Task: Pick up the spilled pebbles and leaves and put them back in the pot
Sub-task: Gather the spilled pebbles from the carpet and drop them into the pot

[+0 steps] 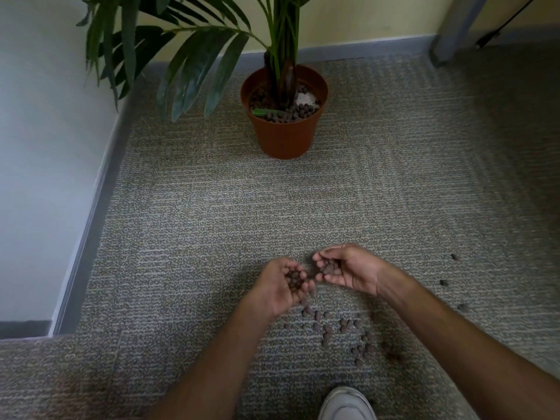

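A brown plastic pot (285, 137) stands upright on the carpet at the back, with a palm plant in it, brown pebbles around the stem and a green leaf piece (266, 112) on top. My left hand (280, 284) is cupped palm up around a pile of brown pebbles (294, 279). My right hand (348, 269) is cupped beside it, fingertips almost touching, and holds more pebbles (328, 265). Both hands hover low over the carpet, well in front of the pot. Several spilled pebbles (336, 331) lie scattered on the carpet below and behind my hands.
A few stray pebbles (444, 282) lie farther right. A white wall with a grey skirting board (91, 213) runs along the left. Palm fronds (188, 68) hang out over the carpet left of the pot. My white shoe (347, 404) is at the bottom edge. A grey post (454, 28) stands back right.
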The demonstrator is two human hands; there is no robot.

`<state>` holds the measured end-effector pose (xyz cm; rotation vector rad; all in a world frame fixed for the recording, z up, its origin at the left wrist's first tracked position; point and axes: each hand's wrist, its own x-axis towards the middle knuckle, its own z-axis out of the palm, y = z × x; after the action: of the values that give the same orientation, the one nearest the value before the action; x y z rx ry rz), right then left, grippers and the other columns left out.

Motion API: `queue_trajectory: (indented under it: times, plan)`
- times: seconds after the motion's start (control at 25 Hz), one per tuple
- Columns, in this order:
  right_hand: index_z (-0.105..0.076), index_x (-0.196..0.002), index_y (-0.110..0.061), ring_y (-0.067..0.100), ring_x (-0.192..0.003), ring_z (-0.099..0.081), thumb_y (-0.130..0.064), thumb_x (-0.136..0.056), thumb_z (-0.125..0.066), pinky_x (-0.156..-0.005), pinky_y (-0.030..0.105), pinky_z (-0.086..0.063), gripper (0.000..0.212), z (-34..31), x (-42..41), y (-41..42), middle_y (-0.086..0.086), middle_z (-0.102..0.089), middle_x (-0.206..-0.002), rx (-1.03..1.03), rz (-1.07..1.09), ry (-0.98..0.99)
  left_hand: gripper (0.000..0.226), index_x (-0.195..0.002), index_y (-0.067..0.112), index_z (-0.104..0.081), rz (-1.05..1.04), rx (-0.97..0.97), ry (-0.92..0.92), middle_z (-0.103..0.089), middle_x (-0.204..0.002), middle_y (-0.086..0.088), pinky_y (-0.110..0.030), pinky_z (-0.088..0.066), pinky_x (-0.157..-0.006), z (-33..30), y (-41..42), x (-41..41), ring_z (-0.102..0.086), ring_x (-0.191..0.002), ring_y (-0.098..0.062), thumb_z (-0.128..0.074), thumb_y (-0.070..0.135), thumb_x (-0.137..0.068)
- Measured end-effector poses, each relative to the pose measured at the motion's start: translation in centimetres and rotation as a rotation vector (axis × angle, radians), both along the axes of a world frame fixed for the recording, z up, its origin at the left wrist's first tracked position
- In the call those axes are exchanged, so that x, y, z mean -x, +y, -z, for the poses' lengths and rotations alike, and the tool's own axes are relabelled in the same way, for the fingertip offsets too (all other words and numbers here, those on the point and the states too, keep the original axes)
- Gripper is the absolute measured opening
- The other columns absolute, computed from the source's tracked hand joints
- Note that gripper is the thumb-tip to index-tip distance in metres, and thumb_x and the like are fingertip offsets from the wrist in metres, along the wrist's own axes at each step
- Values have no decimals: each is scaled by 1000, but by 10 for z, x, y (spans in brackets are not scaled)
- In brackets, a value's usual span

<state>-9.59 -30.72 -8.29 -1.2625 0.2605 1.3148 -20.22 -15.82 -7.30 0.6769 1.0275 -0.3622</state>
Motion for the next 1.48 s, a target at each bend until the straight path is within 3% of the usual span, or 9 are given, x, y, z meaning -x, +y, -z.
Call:
queue_trajectory:
  times: [0.24, 0.48, 0.64, 0.84, 0.96, 1.16, 1.28, 1.4, 1.48]
  plan:
    - [-64, -95, -1, 19, -67, -68, -10, -98, -45, -47, 22, -56, 22, -56, -81, 48, 7, -67, -73, 53, 257, -139, 19, -66, 9, -51, -134, -77, -94, -55, -58, -5, -20, -40, -38, -32, 46, -57, -48, -50, -15, -43, 11, -83]
    - [-58, -77, -2, 19, -66, -60, 3, -93, -44, -48, 28, -57, 22, -124, -157, 139, 12, -58, -72, 75, 431, -465, 26, -62, 7, -48, -218, -135, -212, -53, -56, -8, -12, -34, -33, -94, 86, -139, -48, -38, -14, -40, 8, -87]
    - [-59, -69, -6, 18, -67, -58, 5, -88, -46, -53, 29, -56, 25, -139, -182, 168, 9, -58, -67, 97, 413, -583, 30, -67, 2, -49, -346, -129, -268, -54, -72, -16, -22, -54, -43, -124, 102, -177, -60, -68, -28, -36, 6, -94]
    - [-63, -69, -4, 24, -78, -60, 3, -85, -52, -72, 37, -50, 21, -136, -191, 167, 10, -61, -74, 92, 310, -705, 31, -99, -9, -55, -365, -198, -271, -51, -124, -24, -32, -56, -86, -137, 110, -205, -56, -113, -41, -27, 6, -98]
    - [-70, -62, -10, 17, -72, -61, 1, -81, -55, -65, 29, -49, 27, -137, -187, 151, 6, -65, -73, 21, 330, -735, 40, -132, -5, -46, -306, -265, -254, -46, -134, -24, -32, -54, -80, -139, 113, -220, -51, -120, -42, -29, 11, -99]
    - [-74, -64, -16, 13, -87, -65, -4, -88, -43, -79, 24, -54, 42, -112, -165, 84, -5, -72, -78, 67, 316, -763, 46, -137, 3, -40, -176, -276, -289, -41, -140, -24, -39, -54, -88, -147, 115, -228, -46, -121, -51, -43, 23, -96]
    - [-68, -73, -16, 16, -86, -61, 0, -87, -42, -83, 27, -53, 34, -80, -142, 22, 1, -68, -83, 205, 374, -737, 36, -129, 10, -48, -144, -448, -375, -50, -133, -17, -36, -60, -74, -146, 109, -220, -59, -109, -37, -44, 26, -97]
    - [-69, -77, -18, 8, -79, -61, -13, -90, -54, -69, 19, -45, 21, -41, -99, -50, 0, -69, -86, 437, 314, -839, 13, -98, 14, -61, -244, -721, -438, -65, -112, -12, -33, -61, -65, -133, 92, -196, -70, -78, -24, -49, 19, -95]
    - [-71, -89, -19, 14, -86, -63, -27, -90, -61, -73, 25, -46, 13, -17, -69, -101, 3, -70, -95, 651, 208, -934, 17, -77, 18, -62, -112, -955, -424, -71, -88, -7, -32, -58, -56, -108, 73, -170, -66, -59, -19, -53, 19, -91]
